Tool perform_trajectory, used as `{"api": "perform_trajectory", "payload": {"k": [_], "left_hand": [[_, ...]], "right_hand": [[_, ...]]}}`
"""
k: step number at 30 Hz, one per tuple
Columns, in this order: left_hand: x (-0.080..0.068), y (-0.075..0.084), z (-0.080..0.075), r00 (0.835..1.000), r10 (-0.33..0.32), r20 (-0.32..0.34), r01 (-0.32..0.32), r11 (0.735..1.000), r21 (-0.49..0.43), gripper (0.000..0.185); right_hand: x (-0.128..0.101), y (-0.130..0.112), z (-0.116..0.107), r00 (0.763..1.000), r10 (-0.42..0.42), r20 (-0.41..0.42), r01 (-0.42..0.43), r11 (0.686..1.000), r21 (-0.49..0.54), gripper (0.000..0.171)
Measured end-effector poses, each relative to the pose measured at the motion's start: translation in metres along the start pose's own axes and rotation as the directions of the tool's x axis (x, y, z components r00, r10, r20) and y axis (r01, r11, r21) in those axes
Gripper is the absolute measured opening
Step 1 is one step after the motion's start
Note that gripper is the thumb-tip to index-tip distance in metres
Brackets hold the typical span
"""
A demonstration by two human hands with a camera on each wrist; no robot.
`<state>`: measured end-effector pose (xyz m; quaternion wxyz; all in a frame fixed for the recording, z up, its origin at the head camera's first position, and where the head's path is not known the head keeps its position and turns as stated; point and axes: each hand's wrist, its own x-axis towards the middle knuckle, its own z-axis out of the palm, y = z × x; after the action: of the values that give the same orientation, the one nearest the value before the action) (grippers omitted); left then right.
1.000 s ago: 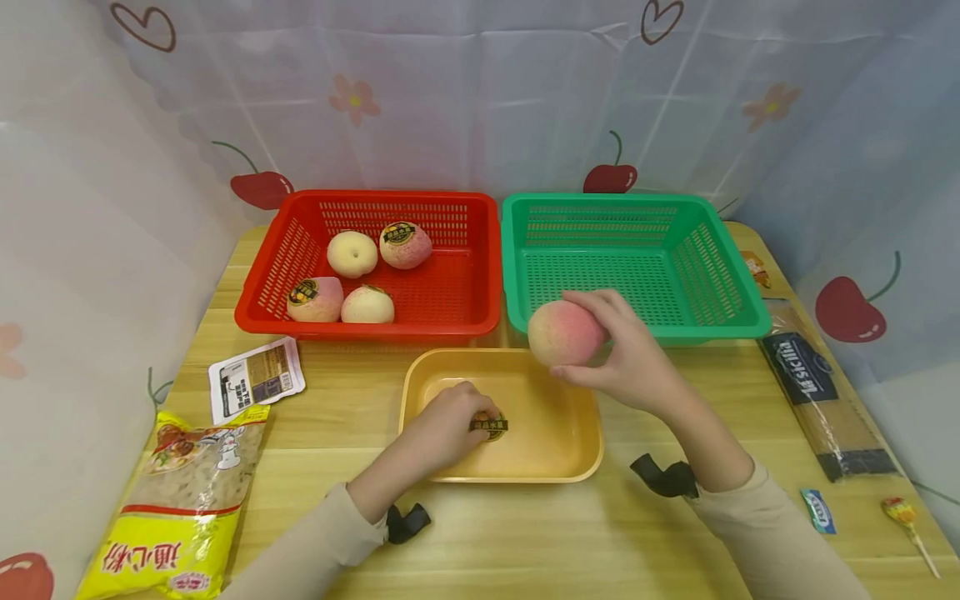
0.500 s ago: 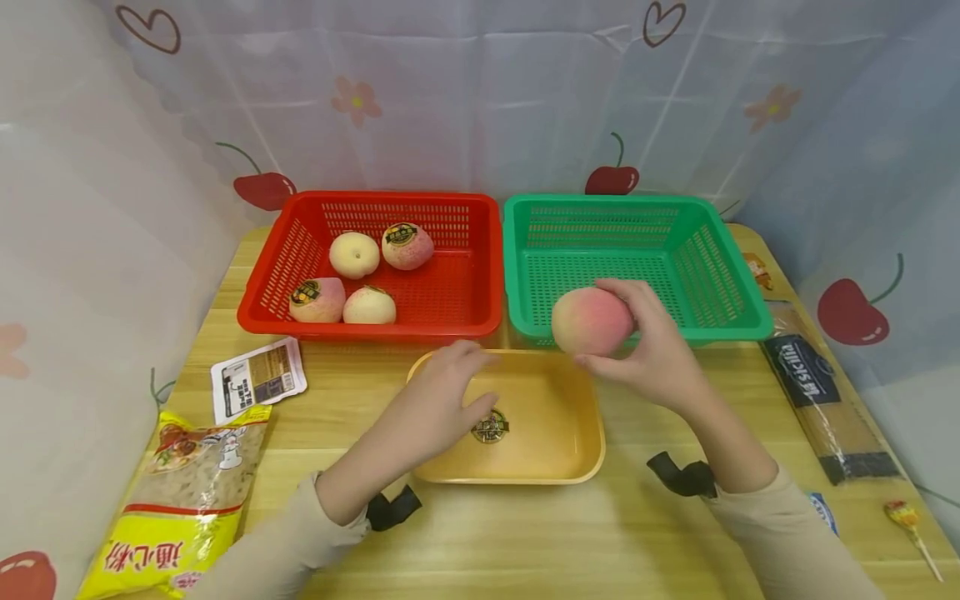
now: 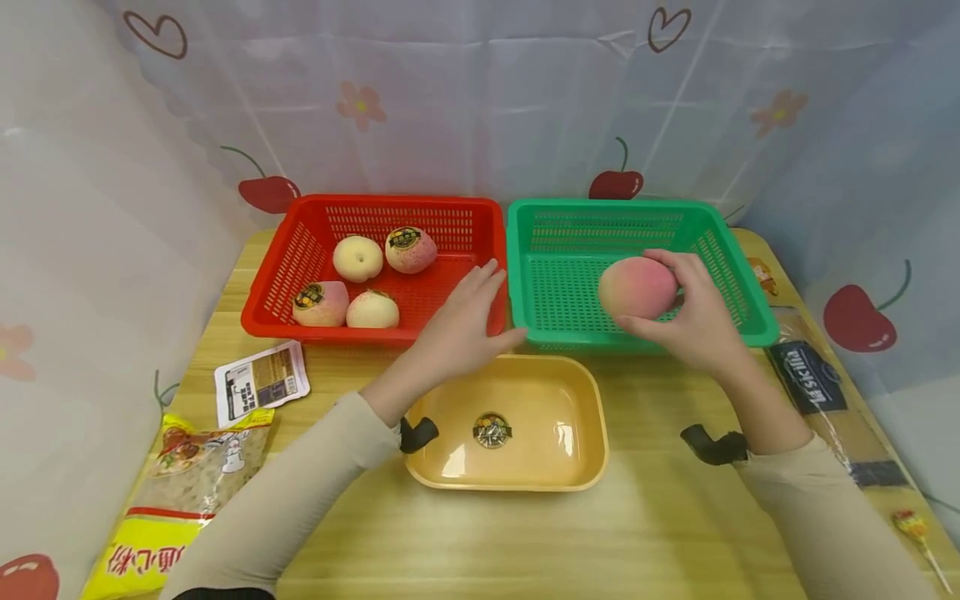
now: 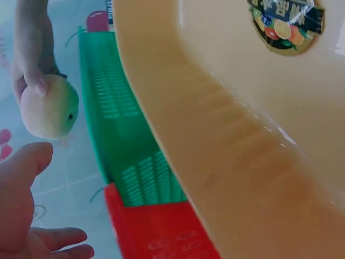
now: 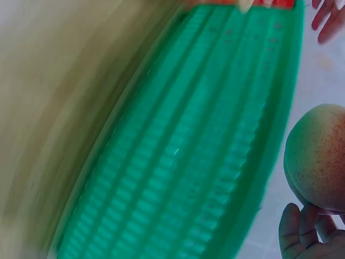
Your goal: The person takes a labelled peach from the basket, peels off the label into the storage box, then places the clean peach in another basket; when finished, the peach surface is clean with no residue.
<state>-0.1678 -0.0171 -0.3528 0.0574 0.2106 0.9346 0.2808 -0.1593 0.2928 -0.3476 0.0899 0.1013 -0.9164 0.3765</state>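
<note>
Round pink-yellow peach [image 3: 637, 287]: gripped in right hand [image 3: 693, 317] over green perforated plastic basket [image 3: 750, 312]; near-spherical, no clear long axis, blushed side facing the camera. Left hand [image 3: 457, 329]: fingers spread, holding nothing, above red plastic basket [image 3: 300, 250] front rim.

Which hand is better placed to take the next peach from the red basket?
Left. The left hand is open and empty over the red basket; the right hand holds a peach over the green basket.
</note>
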Motion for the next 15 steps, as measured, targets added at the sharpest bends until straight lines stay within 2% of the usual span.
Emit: {"api": "perform_trajectory", "payload": {"k": [4, 8, 15], "left_hand": [[0.015, -0.001, 0.008, 0.999, 0.005, 0.038, -0.005, 1.000, 0.017, 0.095], [0.025, -0.004, 0.016, 0.999, 0.010, 0.045, -0.012, 0.999, 0.047, 0.096], [0.035, -0.009, 0.029, 0.999, 0.022, 0.049, -0.027, 0.995, 0.092, 0.096]], "right_hand": [[0.017, 0.020, -0.005, 0.999, 0.046, -0.013, -0.046, 0.998, -0.031, 0.083], [0.037, 0.041, -0.007, 0.993, 0.122, -0.004, -0.122, 0.991, -0.061, 0.086], [0.067, 0.070, -0.005, 0.964, 0.263, 0.045, -0.254, 0.956, -0.149, 0.092]]}}
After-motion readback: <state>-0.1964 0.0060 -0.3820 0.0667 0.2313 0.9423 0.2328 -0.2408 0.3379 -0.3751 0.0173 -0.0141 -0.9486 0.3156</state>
